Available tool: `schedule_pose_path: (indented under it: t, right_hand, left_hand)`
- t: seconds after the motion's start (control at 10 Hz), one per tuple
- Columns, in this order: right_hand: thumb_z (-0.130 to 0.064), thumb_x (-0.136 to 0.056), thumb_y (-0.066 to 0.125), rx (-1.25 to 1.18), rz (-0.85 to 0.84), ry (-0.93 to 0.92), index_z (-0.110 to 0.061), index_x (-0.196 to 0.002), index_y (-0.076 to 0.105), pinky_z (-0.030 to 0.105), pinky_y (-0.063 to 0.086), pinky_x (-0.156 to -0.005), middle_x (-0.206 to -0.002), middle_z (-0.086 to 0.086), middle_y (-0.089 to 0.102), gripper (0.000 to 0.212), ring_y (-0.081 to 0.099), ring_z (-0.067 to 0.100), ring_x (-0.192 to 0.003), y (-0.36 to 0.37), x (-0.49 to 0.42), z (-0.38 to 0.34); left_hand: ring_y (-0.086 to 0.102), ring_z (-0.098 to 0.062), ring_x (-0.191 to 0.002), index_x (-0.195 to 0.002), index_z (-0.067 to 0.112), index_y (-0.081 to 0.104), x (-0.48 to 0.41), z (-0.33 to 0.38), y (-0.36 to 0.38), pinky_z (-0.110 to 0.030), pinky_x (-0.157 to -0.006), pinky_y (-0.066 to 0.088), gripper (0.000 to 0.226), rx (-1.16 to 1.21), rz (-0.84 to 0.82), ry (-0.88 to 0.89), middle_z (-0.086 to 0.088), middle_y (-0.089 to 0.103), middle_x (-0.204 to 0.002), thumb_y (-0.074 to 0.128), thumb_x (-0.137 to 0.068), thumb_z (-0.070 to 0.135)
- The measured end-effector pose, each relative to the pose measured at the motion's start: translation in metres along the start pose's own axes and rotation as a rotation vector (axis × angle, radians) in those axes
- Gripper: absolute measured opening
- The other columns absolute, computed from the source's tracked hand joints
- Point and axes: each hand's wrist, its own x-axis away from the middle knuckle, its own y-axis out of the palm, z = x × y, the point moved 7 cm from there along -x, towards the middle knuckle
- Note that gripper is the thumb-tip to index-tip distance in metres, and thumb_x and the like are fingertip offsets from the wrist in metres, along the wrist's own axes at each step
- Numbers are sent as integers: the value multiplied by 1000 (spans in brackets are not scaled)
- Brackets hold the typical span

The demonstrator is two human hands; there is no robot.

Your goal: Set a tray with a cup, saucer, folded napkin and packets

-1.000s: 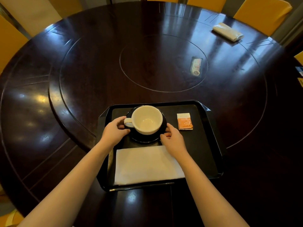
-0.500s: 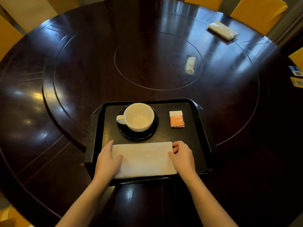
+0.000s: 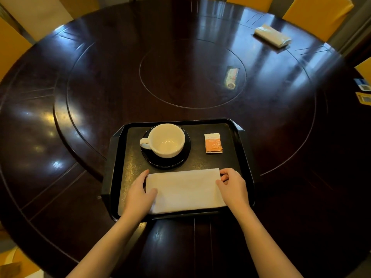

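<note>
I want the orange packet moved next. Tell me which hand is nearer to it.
Right. The right hand rests on the napkin's right end, just below the orange packet. The left hand is at the napkin's left end, across the tray.

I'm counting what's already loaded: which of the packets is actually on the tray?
Only the orange-and-white packet, right of the cup. The long packet lies out on the table's centre.

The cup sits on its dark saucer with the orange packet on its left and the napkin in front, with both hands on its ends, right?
Not quite. The head view shows the orange packet to the right of the cup, not the left. The rest holds: the cup sits on its saucer, and the left hand and right hand rest on the napkin's ends.
</note>
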Motion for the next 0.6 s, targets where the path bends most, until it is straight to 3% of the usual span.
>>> schedule_pose_path:
  t: [0.2,0.4,0.5,0.6]
  right_hand:
    - [-22,-88,58,60,-26,-75,-18,-113,56,17,42,-58,-94,-6,55,26,55,7,-75,-10,-6,-10]
    - [-29,-90,53,527,-420,-88,-9,-126,46,33,50,-76,-118,11,58,43,59,25,-101,-22,-31,-65]
    - [-27,-92,49,621,-614,-74,-7,-113,52,32,50,-64,-93,10,61,30,61,25,-82,-40,-42,-105]
    - [-28,-91,54,525,-581,-110,-3,-115,53,37,54,-72,-95,12,59,35,59,22,-71,-81,-62,-154]
  left_hand:
    - [52,-22,-121,-135,17,45,-16,13,-27,-35,-98,41,49,-119,36,36,-7,54,-135,57,-88,15]
    - [56,-19,-113,-126,17,55,-54,46,-43,-31,-93,46,39,-726,-391,-31,-4,59,-125,54,-89,32]
    - [59,-15,-97,-118,19,60,-68,77,-71,-21,-69,51,33,-843,-503,-20,0,60,-111,56,-86,28]
    - [60,-21,-105,-119,23,59,-81,127,-108,-36,-83,55,31,-826,-519,21,-3,61,-119,53,-89,27]
